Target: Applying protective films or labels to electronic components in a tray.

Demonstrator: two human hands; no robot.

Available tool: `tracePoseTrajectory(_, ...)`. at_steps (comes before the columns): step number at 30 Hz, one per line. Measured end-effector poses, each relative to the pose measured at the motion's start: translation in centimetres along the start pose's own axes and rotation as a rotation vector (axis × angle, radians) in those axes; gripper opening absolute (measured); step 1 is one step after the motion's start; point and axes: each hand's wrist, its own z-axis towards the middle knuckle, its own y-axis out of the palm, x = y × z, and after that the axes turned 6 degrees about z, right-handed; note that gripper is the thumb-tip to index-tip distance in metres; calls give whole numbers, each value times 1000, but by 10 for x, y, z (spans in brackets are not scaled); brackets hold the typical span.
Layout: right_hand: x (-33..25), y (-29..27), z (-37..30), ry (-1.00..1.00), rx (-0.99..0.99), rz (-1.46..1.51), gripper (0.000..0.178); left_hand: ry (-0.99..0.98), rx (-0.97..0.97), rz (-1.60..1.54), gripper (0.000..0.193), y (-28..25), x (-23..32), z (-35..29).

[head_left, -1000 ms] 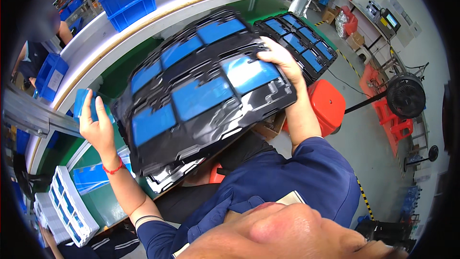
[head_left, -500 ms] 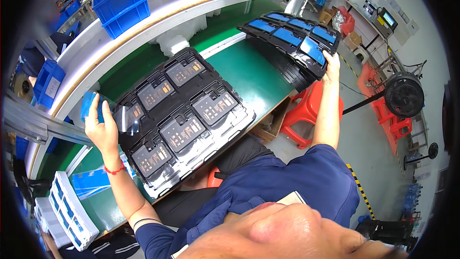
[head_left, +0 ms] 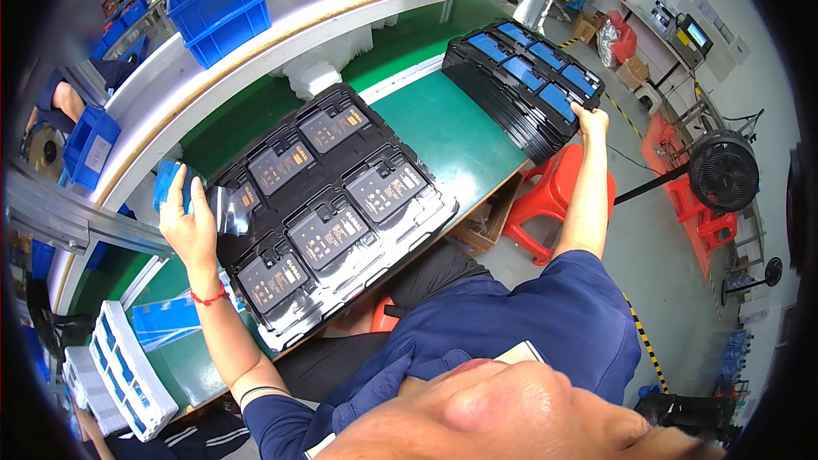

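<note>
Orange and pale print marks the faces of six flat, dark-grey rectangular packs [head_left: 326, 237], seated in a glossy black moulded plastic tray [head_left: 311, 183] on the green worktop [head_left: 417, 123], while a white label is stuck on the blue plastic bin [head_left: 94, 146] at far left. Out goes the right arm, reaching wide, the right hand [head_left: 591, 123] grasping the near corner of a stack of black plastic trays [head_left: 501, 109] topped with blue rectangles! Left forearm angled up beside the packs, the left hand [head_left: 189, 226] holds a translucent blue film [head_left: 164, 183], two fingers extended.
</note>
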Motion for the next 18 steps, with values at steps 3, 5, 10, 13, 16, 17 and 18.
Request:
tracePoseTrajectory(3, 13, -6, 3, -59, 63, -227, 34, 12, 21, -28, 26, -1, 3, 2)
tracePoseTrajectory(5, 19, -10, -1, -147, 119, -422, 39, 17, 20, -29, 26, -2, 3, 2)
tracePoseTrajectory(10, 35, 2, -12, -210, 179, -424, 50, 8, -3, -20, 26, -1, 5, 1)
tracePoseTrajectory(13, 16, 13, -42, -122, 143, -443, 60, -2, -30, -8, 26, -3, 4, -2)
tracePoseTrajectory(16, 18, 5, -33, -92, 148, -362, 60, 57, -29, -23, 26, 4, 6, -1)
tracePoseTrajectory(17, 18, 5, -31, -99, 137, -340, 62, 60, -25, -22, 26, 5, 7, -1)
tracePoseTrajectory(18, 19, 3, -30, -106, 126, -319, 65, 63, -21, -22, 26, 8, 8, 0)
